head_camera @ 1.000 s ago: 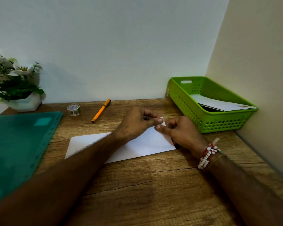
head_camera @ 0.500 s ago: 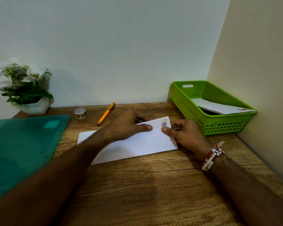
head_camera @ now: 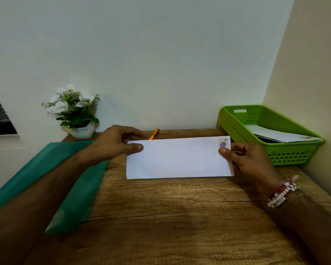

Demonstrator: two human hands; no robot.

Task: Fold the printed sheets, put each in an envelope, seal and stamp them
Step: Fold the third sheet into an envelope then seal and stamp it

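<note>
White and thin, the envelope hangs between our hands over the middle of the desk. Whether its lower edge touches the wood we cannot tell. A small stamp with a purple mark sits in its top right corner. Our left hand pinches the upper left corner, thumb on the front, fingers curled behind. Our right hand pinches the right end, thumb just under the stamp, fingers folded behind the edge.

We judge this one stamped and ready for the basket on the right, where other envelopes lie. The risks seem small. The right thumb, so near the stamp, could scuff or lift it if the gum has not taken. A pinch at both ends could bow or crease so limp a thing. A corner could catch on the basket's rim.

The envelope is a long flat rectangle, smooth and matt. The basket is bright green plastic, pierced with holes. The desk is grained wood. A green folder lies left, an orange pen behind.
</note>
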